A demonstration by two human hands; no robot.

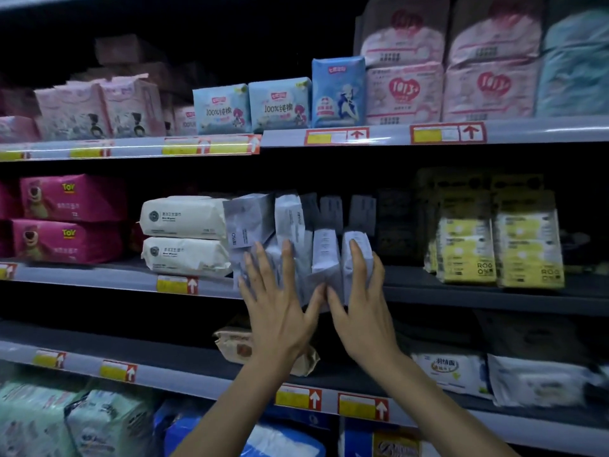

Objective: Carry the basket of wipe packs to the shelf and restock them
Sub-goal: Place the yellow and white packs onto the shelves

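Wipe packs in grey wrappers stand upright in a row at the front of the middle shelf, between white packs and yellow packs. The left hand presses flat against them, fingers spread. Just beside it, the right hand clasps the rightmost one between thumb and fingers.

I've got single view: head camera, wide-angle, facing forward, straight onto grey metal shop shelf. Three tiers in frame, rails bowing toward edges. Very near: forearms come up from bottom edge, left hand and right hand touching grey-white plastic wipe packs dead centre.
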